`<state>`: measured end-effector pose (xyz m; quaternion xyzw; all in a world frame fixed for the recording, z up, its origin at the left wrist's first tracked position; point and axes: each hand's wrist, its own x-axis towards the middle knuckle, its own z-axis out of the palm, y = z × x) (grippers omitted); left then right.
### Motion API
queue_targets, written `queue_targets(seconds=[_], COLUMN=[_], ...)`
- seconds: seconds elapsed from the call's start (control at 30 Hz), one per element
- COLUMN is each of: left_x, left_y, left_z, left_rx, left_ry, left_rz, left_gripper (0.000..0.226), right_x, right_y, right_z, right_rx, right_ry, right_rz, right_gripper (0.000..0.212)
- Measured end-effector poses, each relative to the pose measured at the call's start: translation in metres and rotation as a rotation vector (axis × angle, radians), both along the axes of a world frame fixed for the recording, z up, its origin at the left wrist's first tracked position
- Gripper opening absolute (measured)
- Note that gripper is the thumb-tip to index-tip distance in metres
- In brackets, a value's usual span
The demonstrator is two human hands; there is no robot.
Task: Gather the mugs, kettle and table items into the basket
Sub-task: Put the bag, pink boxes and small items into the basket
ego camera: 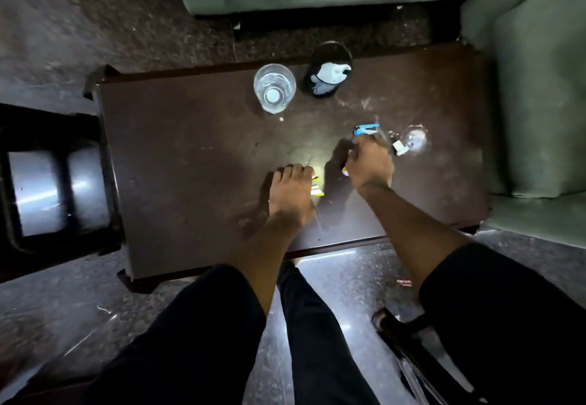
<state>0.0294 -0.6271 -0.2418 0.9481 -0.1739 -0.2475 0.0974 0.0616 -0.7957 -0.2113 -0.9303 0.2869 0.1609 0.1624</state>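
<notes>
While no label reads clearly, right hand [369, 163] grasps a blue item [367, 128]; left hand's [293, 193] grip unclear.

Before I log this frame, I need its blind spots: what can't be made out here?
Head view only:
- Small yellow-and-white item: mostly hidden under the left hand; its kind is unclear.
- Right hand: its grip closes on something with a blue tip; the fingers cover the rest.
- Small white object on the dark wooden table: glare and blur hide its kind.
- Basket: not identifiable.

L hand [291, 192] flat, palm down; R hand [369, 163] fingers curled, apparently pinching sth.
</notes>
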Motion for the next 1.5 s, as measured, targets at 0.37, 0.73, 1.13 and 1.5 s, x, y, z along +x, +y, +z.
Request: queue_targets(seconds=[0.37, 0.73, 1.13, 1.5], left_x=[0.014, 0.018, -0.002, 0.002], left_y=[-0.01, 0.009, 0.148, 0.385], left_z=[-0.009, 0.013, 0.048, 0.096], left_rx=[-0.113, -0.266, -0.273, -0.23], left_ry=[-0.012, -0.031, -0.139, -0.475], left_rz=[0.151, 0.29, 0.643, 0.778], left_gripper=[0.046, 0.048, 0.043, 0.046], right_x=[0.035, 0.017, -0.019, 0.008], right_y=[-0.037, -0.029, 0.196, 0.413], right_z=[-0.02, -0.01, 0.027, 0.071], right_rx=[-0.037, -0.016, 0.119, 0.343], right_ry=[0.107, -0.084, -0.151, -0.251], right_rz=[0.197, 0.034, 0.417, 0.661], right_gripper=[0.046, 0.041, 0.037, 0.035])
